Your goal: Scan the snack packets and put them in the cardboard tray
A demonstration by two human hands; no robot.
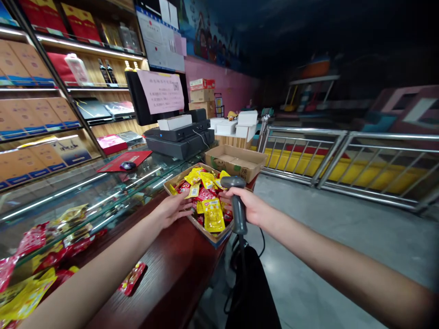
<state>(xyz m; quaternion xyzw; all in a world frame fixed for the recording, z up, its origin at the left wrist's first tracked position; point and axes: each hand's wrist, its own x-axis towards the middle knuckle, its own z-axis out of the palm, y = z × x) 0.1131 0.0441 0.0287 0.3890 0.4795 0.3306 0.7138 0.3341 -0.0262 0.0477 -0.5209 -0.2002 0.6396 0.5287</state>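
Observation:
A cardboard box (206, 235) full of yellow and red snack packets (213, 214) stands on the dark red wooden counter. At its left edge is my left hand (173, 210), fingers spread and holding nothing, the fingertips close to the packets. My right hand (249, 205) is wrapped round the handle of a dark grey barcode scanner (239, 212) at the box's right side. The scanner's cord hangs down from the handle's base. A red packet (133, 278) lies alone on the wood below my left forearm.
Behind the box sits an open cardboard box (236, 162). Further back are a black cash register (178, 139) and a monitor with a paper sheet (161, 91). More packets (37, 265) lie at the left on the glass counter (103, 201). Metal railings (305, 155) run at the right.

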